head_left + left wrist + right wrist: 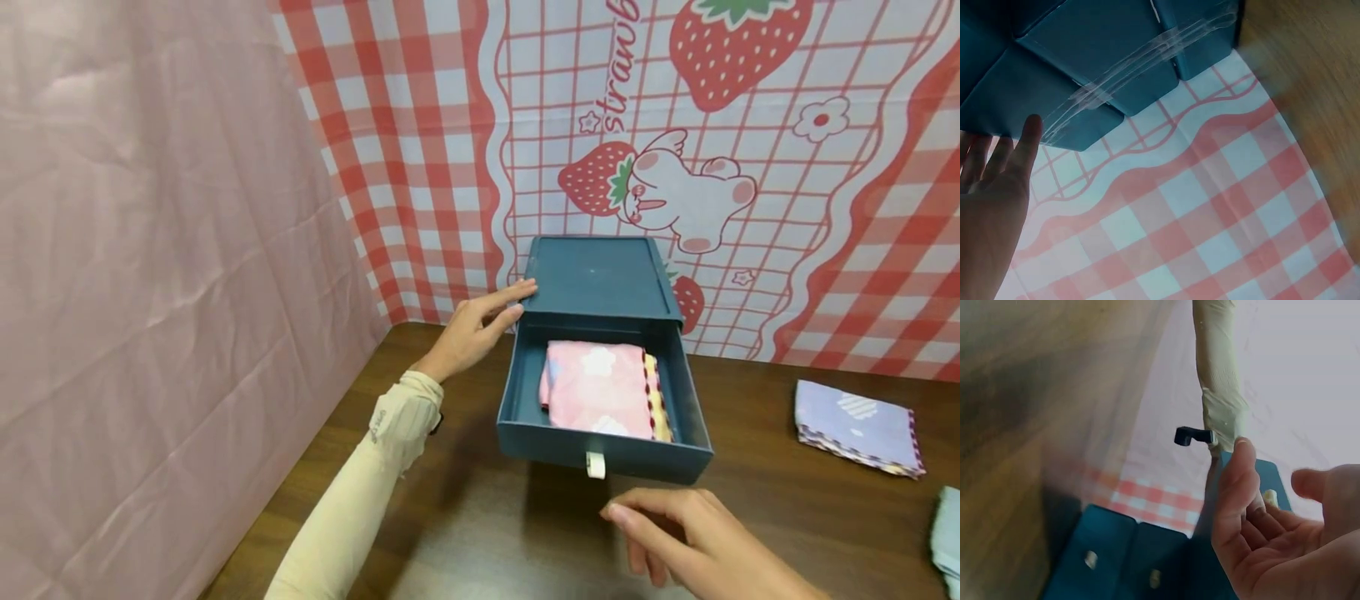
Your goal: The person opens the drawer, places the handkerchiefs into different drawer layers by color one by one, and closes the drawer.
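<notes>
Left hand (472,329) steadies drawer box (600,283); right hand (697,542) partly cropped.

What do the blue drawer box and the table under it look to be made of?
The blue drawer box looks like matte moulded plastic: uniform colour, rounded edges, faint scuffs on top. The table appears to be dark wood or wood-look laminate, with visible grain and a soft sheen; which one, the pictures leave open.

My drawer box (600,279) is dark teal; the folded cloth (596,387) in it is pink with white clouds, on my brown worktop (465,517).
</notes>
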Demonstrator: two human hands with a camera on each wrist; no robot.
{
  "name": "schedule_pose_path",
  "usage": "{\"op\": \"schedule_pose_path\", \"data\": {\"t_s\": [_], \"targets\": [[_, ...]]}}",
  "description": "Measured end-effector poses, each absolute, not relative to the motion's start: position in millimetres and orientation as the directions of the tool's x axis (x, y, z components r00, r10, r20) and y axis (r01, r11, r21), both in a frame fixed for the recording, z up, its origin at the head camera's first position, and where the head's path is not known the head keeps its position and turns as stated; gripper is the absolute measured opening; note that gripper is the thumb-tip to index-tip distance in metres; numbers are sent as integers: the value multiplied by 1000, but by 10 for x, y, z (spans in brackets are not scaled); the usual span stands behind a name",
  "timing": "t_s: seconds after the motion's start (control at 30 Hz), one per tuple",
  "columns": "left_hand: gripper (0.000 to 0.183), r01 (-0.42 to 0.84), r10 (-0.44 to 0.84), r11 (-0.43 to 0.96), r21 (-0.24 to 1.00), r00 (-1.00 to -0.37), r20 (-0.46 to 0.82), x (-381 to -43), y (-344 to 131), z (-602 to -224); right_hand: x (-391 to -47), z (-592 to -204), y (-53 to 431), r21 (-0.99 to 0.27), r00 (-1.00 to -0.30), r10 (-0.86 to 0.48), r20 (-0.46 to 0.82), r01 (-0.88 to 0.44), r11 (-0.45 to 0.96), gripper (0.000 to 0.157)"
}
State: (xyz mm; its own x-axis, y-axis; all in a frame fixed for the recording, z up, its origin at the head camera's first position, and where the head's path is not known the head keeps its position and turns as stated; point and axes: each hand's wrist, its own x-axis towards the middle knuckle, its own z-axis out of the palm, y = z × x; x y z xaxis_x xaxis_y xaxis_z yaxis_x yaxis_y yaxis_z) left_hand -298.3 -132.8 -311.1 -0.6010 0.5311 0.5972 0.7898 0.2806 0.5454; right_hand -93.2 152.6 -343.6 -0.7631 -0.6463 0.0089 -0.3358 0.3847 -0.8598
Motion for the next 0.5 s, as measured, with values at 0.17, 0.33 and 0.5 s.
{"op": "schedule_pose_path", "data": {"t_s": [0.17, 0.33, 0.5], "targets": [[36, 788, 522, 273, 552, -603, 603, -3005, -1343, -3085, -998, -3497, 1487, -953, -767, -638, -77, -132, 274, 37], [36, 780, 540, 227, 584, -600, 591, -2944, -1343, -3016, -1042, -3548, 1436, -995, -749, -661, -46, -27, 99, 44], [38, 759, 549, 219, 613, -615, 566, -2990, -1363, -3067, -1054, -3540, 1374, -995, -763, -639, -99, 90, 47, 46]]}}
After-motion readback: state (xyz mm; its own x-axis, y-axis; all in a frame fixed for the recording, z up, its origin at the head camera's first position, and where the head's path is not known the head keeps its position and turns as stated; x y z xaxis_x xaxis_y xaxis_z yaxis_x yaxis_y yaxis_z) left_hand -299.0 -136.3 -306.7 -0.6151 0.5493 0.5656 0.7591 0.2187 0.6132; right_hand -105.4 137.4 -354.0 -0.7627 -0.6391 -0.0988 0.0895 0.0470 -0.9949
